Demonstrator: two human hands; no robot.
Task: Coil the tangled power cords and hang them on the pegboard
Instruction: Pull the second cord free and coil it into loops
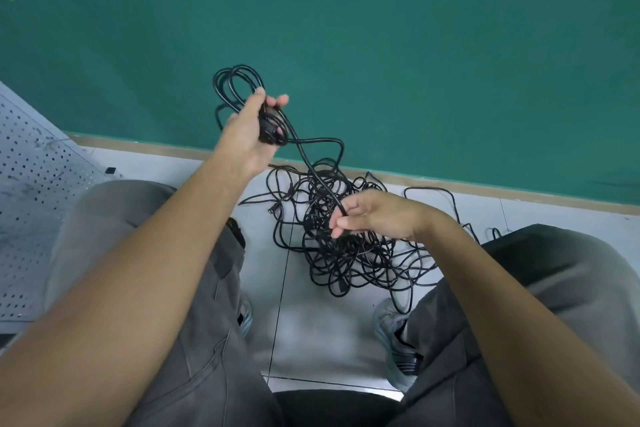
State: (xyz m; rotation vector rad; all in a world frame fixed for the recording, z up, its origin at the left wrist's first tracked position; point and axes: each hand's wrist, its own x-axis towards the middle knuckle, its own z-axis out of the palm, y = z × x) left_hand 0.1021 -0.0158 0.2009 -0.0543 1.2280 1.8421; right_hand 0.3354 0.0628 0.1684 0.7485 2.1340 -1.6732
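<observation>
Gripping a small bundle of black loops, the left hand (247, 130) is holding the coil (239, 87) raised in front of the green wall (415, 45), fingers and thumb curled round the gathered strands and what looks like a plug body. From that coil one cord (313, 163) is running down and to the right into the right hand (372, 215), which is pinching it between thumb and curled fingers, just above the heap. On the white tiled floor (311, 329), near the foot of the wall and between the person's knees, the tangled cords (346, 246) are lying in a loose black pile, with strands trailing off to the right. At the far left a perforated white pegboard (31, 204) is leaning or lying beside the left leg.
</observation>
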